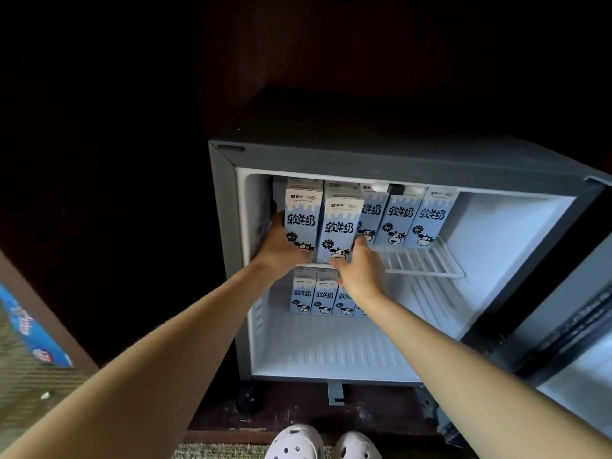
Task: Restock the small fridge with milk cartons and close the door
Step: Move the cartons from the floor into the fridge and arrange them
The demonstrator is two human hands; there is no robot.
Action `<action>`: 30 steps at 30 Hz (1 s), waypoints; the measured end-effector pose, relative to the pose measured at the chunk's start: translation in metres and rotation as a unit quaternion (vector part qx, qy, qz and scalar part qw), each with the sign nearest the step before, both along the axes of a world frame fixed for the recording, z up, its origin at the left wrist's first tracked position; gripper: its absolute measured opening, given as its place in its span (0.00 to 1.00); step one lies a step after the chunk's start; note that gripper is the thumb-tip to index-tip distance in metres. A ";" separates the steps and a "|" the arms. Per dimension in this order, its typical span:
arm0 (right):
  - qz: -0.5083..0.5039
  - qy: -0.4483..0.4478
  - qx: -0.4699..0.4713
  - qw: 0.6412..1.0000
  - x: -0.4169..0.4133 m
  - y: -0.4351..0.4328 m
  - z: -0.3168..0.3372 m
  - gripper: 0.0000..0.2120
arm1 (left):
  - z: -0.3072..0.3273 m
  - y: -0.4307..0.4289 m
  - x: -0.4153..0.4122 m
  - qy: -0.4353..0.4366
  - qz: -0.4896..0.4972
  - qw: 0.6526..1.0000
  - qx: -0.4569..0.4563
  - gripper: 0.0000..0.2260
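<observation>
The small grey fridge (364,154) stands with its door (576,326) swung out to the right. On its wire shelf (427,260) stand several light-blue milk cartons with a cartoon cow. My left hand (278,246) grips the leftmost carton (303,217) at the shelf's left end, fingers curled round its left side. My right hand (359,263) holds the carton beside it (339,226), thumb on its front bottom and fingers on its right side. A row of several more cartons (314,296) stands on the fridge floor below, partly hidden by my right wrist.
A blue box (33,329) lies on the carpet at the far left. Dark wooden cabinet walls surround the fridge. My two feet in white clogs (324,442) stand just in front. The shelf's right part and the fridge floor's front hold nothing.
</observation>
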State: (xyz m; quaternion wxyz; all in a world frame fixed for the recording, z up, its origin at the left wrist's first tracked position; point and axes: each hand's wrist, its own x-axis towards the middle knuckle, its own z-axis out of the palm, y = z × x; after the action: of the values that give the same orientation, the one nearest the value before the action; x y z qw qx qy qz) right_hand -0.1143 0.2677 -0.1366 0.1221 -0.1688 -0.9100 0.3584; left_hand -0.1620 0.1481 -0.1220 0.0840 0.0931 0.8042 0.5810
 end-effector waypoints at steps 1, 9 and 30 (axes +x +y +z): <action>0.000 -0.009 0.019 1.000 0.000 -0.002 0.001 0.14 | -0.001 -0.001 -0.001 -0.001 -0.003 1.000 -0.007 0.32; -0.021 -0.039 0.024 0.999 -0.007 -0.010 0.001 0.15 | -0.007 0.001 -0.006 0.011 -0.009 1.000 -0.010 0.34; -0.001 0.002 0.021 1.000 0.142 -0.023 0.044 0.13 | 0.067 -0.009 0.127 0.033 0.000 0.982 -0.184 0.09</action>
State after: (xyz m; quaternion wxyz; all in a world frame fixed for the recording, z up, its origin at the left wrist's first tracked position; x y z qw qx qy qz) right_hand 0.0275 0.2449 -0.0925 0.1279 -0.1663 -0.9171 0.3391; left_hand -0.0352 0.1394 -0.0555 0.0730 0.0951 0.8999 0.4193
